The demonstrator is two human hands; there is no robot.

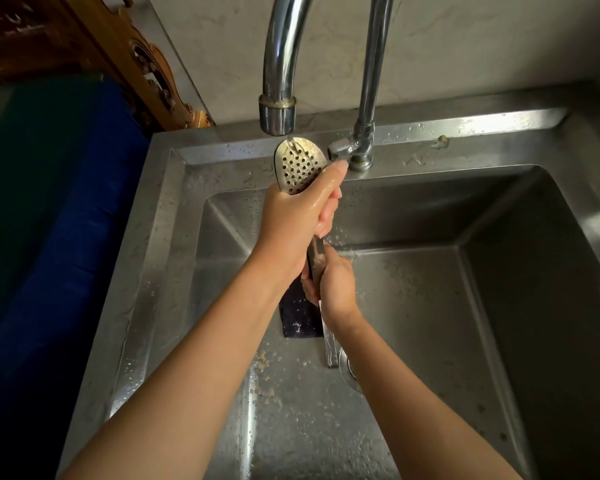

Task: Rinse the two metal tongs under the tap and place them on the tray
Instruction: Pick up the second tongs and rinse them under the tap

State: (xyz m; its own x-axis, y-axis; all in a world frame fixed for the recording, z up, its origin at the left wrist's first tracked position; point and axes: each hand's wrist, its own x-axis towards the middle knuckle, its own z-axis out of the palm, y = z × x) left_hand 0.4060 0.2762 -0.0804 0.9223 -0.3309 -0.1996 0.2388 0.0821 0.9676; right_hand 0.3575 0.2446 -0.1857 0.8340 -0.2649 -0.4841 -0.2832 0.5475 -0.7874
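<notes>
A pair of metal tongs [297, 164] with a perforated spoon-shaped head is held under the tap spout [277, 112]. A thin stream of water runs onto the head. My left hand [300, 216] is wrapped around the tongs just below the head, with the thumb on the perforated face. My right hand [333, 282] grips the handle lower down, over the sink basin. The handle end [330, 348] pokes out below my right wrist. I see only this one pair of tongs, and no tray.
The steel sink [499, 306] is deep, with food scraps on its floor and a drain [347, 372] partly under my right arm. A dark flat item [298, 317] lies in the basin. The tap lever [340, 148] sits behind. A blue cloth [66, 202] covers the left.
</notes>
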